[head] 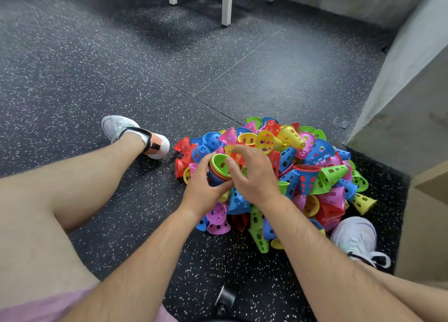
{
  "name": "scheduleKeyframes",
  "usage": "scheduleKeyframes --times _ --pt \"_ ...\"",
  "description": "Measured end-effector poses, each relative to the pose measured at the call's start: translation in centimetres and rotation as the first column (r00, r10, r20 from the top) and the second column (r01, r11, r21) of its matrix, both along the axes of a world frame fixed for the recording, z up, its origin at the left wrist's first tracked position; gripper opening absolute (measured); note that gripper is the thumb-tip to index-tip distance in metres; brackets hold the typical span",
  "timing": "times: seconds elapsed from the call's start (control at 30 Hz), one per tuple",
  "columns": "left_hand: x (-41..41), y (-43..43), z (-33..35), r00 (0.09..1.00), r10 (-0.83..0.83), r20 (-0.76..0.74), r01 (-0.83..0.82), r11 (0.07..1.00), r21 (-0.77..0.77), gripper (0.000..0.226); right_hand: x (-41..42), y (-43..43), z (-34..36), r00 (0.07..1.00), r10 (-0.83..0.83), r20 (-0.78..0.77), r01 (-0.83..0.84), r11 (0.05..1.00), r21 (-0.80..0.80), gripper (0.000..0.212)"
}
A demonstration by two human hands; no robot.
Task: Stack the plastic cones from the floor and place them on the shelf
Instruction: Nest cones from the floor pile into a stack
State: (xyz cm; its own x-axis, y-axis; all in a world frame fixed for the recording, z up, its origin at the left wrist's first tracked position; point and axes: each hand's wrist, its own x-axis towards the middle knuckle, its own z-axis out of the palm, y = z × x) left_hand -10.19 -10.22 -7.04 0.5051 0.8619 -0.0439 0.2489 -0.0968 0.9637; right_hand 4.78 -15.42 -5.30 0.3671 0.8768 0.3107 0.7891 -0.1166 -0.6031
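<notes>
Head view: I see left hand [202, 188] gripping the cone stack [215, 177], right hand [254, 176] pinching its green top cone [219, 162], above the pile [315, 166].

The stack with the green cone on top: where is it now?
In the head view the stack is near the middle, held between the left hand and the right hand, over the left side of the pile.

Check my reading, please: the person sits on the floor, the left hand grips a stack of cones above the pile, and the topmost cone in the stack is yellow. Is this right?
Not quite: the topmost cone is green, not yellow, as the head view shows. The left hand does grip the stack above the pile; the right hand pinches the green rim.
</notes>
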Motion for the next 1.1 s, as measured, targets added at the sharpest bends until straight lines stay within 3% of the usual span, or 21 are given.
scheduleKeyframes --times 0.07,0.17,0.37,0.7,0.83,1.0,1.1 --pt "1.2 -0.1 0.5 1.000 -0.023 0.020 0.023 1.000 0.009 0.057 1.6 0.3 0.2 0.977 -0.190 0.101 0.194 0.980 -0.034 0.039" --pt "2.5 -0.2 1.0 0.998 -0.058 0.022 0.058 0.998 0.030 0.059 4.0 0.0 0.3 0.931 -0.323 0.168 0.359 0.895 -0.264 0.043" --pt "3.4 -0.4 0.9 0.996 -0.092 0.012 0.091 0.995 0.047 0.076 6.2 -0.3 -0.5 0.928 -0.312 0.205 0.373 0.812 -0.449 0.059" --pt "2.3 -0.3 -0.6 0.995 -0.084 -0.061 0.088 0.994 0.064 0.090 6.9 1.2 -0.4 0.935 -0.288 0.205 0.353 0.792 -0.498 0.059" --pt "2.4 -0.2 -0.5 0.993 -0.088 -0.074 0.092 0.994 0.057 0.091 7.6 1.1 -0.4 0.917 -0.337 0.212 0.396 0.828 -0.397 0.057" --pt "2.8 0.0 -0.4 0.997 -0.058 -0.057 0.059 0.998 0.021 0.087 7.2 0.1 -0.5 0.901 -0.430 0.064 0.434 0.898 -0.078 0.082" --pt "2.9 -0.1 -0.3 0.997 -0.059 -0.046 0.061 0.998 0.023 0.086 6.6 0.1 0.3 0.907 -0.420 -0.016 0.419 0.902 0.107 0.073"
